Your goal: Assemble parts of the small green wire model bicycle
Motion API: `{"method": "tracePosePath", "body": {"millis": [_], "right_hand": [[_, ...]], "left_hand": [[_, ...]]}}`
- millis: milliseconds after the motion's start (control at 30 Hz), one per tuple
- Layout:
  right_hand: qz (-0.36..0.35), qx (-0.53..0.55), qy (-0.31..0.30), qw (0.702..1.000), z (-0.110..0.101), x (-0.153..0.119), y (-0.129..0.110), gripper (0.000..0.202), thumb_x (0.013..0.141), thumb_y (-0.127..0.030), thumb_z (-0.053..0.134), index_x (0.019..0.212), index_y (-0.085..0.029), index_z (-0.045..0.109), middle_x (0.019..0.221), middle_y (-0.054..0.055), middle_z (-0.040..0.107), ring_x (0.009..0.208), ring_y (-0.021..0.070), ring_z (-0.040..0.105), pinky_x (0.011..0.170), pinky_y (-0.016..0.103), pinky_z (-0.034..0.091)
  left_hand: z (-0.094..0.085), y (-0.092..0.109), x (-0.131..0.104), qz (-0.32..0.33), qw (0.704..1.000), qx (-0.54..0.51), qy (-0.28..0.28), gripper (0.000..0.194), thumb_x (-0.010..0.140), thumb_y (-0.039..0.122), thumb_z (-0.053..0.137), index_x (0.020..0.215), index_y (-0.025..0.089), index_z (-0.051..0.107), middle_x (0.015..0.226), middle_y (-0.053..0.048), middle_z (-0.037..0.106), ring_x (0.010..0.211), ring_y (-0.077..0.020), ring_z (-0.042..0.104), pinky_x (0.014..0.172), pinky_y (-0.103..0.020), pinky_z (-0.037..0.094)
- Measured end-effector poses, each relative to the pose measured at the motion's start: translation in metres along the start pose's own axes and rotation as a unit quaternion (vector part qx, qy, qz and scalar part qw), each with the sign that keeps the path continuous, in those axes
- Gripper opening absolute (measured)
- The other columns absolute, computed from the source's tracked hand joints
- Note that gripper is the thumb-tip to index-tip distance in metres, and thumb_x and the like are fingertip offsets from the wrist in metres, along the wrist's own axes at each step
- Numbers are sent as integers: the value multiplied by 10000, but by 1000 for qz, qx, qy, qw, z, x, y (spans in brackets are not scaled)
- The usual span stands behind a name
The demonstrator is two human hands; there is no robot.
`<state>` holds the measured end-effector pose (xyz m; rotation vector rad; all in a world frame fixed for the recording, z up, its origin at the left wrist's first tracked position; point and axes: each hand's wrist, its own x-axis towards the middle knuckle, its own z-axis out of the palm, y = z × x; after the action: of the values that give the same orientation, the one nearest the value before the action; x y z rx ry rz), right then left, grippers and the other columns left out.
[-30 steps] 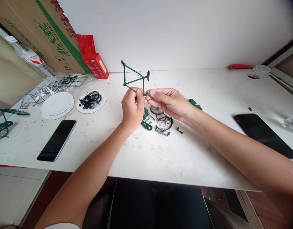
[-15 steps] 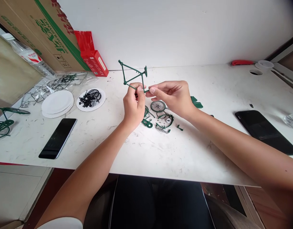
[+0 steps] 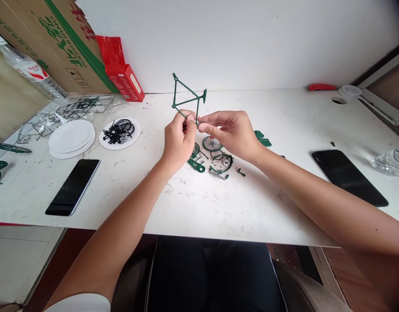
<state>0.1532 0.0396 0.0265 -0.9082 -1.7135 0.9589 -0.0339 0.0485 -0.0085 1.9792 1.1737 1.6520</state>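
A green toy bicycle frame (image 3: 186,103) with a small saddle (image 3: 204,95) is held up above the table. Its lower end is pinched by my left hand (image 3: 180,138), thumb against finger. My right hand (image 3: 230,130) is closed with thumb and index together at that same end, on a small part that I cannot make out. Below the hands lie green bicycle parts: a spoked wheel (image 3: 212,143), a curved mudguard (image 3: 228,164), a chain-guard piece (image 3: 197,166), silvery handlebars (image 3: 218,174) and a small bracket (image 3: 241,172).
Left of the hands are a white plate (image 3: 137,134) of black bicycle parts, stacked white discs (image 3: 71,136), a phone (image 3: 72,187) and sprues (image 3: 82,106). A red box (image 3: 131,82) stands behind. On the right lie a black tablet (image 3: 349,177) and a clear bottle (image 3: 391,162).
The bicycle frame has turned a little and its upper end moved right. Both hands stay at its lower end, the right fingers now nearer the left. The camera view has shifted slightly.
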Motion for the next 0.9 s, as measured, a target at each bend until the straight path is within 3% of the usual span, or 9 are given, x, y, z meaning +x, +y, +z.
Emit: {"method": "tracePosePath", "body": {"millis": [67,133,300,400,467,533,633,767,900], "right_hand": [[5,-38,8,999,-9,4,3,537,911,-714,906,1188,-254,878,1175,92,883,1154,290,821,969,421,692],[5,-81,32,996,-20,5,6,547,980,-748,813,1234,-265,850,1178,96,874,1125,282,814,911,414,691],[-18,-273,69,959,-67,-11,22,416,1101,-625,670,1153,-258,860,1211,144,869,1135,339,787,937,512,659],[-45,-390,35,919,-97,-28,36,422,1119,-553,605,1084,-238,884,1051,193,866,1121,393,709,919,569,601],[-45,-422,-4,905,-111,-37,41,404,1101,-519,610,1006,-245,893,953,164,855,1076,391,687,909,572,582],[-23,-433,-71,898,-117,-41,41,338,1055,-487,677,1015,-243,907,981,142,858,1088,384,678,885,542,583],[3,-479,-115,870,-117,-42,37,286,1025,-426,719,1026,-223,920,974,147,856,1078,395,681,857,541,562],[3,-502,-129,855,-114,-42,38,274,1046,-313,661,1008,-208,911,946,156,848,1050,401,683,826,538,544],[2,-523,-127,843,-110,-45,44,280,1053,-272,621,961,-206,878,895,152,823,1048,404,680,808,521,533]], "left_hand": [[-4,-9,4,-21,1000,14,-8,194,1122,302,552,952,239,621,920,-48,775,759,-166,678,764,-290,518],[-8,-19,8,-60,997,39,-20,166,1072,244,583,907,246,607,797,-19,737,695,-172,651,732,-296,490],[-19,-34,16,-111,982,148,-36,244,1013,258,614,776,256,555,720,-29,688,710,-226,608,766,-342,445],[-25,-30,19,-120,971,200,-56,361,999,267,622,680,264,453,638,-23,592,657,-230,528,818,-376,470],[-29,-25,20,-129,960,235,-77,395,984,265,632,648,267,426,611,-30,548,660,-248,526,879,-427,507],[-34,-20,19,-138,945,276,-112,415,965,280,655,620,266,425,613,-50,540,705,-283,568,951,-500,532],[-42,-18,20,-168,918,325,-154,423,934,288,670,597,265,417,608,-68,517,784,-346,637,1012,-602,538],[-52,-24,24,-206,887,369,-187,455,890,271,720,578,267,389,574,-63,475,844,-409,684,1036,-703,514],[-55,-30,22,-228,869,381,-217,464,869,292,788,576,260,430,587,-95,554,926,-446,720,1095,-744,476]]}}
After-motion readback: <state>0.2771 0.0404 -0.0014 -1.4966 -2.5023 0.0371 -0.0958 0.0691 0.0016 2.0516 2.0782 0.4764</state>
